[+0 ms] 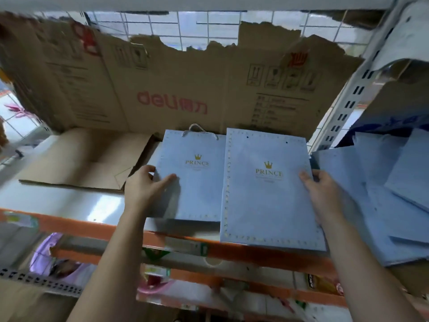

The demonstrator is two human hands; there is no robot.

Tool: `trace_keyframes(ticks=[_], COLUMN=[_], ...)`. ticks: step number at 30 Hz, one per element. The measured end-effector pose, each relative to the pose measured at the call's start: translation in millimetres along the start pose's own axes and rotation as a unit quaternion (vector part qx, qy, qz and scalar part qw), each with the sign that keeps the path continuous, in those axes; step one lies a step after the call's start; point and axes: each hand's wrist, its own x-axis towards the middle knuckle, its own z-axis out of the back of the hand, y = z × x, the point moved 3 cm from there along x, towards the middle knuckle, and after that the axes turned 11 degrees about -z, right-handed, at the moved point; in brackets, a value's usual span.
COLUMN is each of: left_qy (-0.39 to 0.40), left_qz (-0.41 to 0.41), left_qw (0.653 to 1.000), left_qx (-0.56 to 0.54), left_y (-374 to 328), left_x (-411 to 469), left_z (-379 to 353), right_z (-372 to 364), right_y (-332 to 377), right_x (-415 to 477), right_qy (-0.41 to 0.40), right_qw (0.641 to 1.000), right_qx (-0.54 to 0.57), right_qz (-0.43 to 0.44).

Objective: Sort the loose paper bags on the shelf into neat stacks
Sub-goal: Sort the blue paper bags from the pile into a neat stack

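Two PRINCE bags lie side by side, mid-shelf. Your left hand pinches the left edge of the small bag, thumb flat on the face and fingers curled round the edge. Your right hand grips the right edge of the large bag the same way, thumb on top and the rest tucked behind.

The large bag's left edge seems to lap over the small one. Its lower edge hangs out past the orange rail.

This reads as squaring up two piles by size. To do it well:
- Keep the sizes apart, with no overlap between piles.
- Slide the large bag back toward the cardboard backing so nothing overhangs.
- Align on the bottom fold and one long side.
- Lay the rope handle flat, or it'll probably tilt whatever goes on top.
- The loose pile, just right of your right hand, is fanned and unsorted. Take one bag at a time and lift it. Dragging by a corner likely creases thin paper.
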Motion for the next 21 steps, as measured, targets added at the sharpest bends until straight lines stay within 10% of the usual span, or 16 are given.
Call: trace_keyframes(ticks=[21], left_qy=[0.063], left_qz=[-0.138], left_qw=[0.986], left_qx=[0.063], left_y=[20.0], left_x=[40.1], left_z=[-7.2], right_z=[-61.2], right_y=[-9.1], right_x=[-69.4], right_qy=[-0.094], right_qw=[0.992], right_qx=[0.033], right_qz=[-0.078])
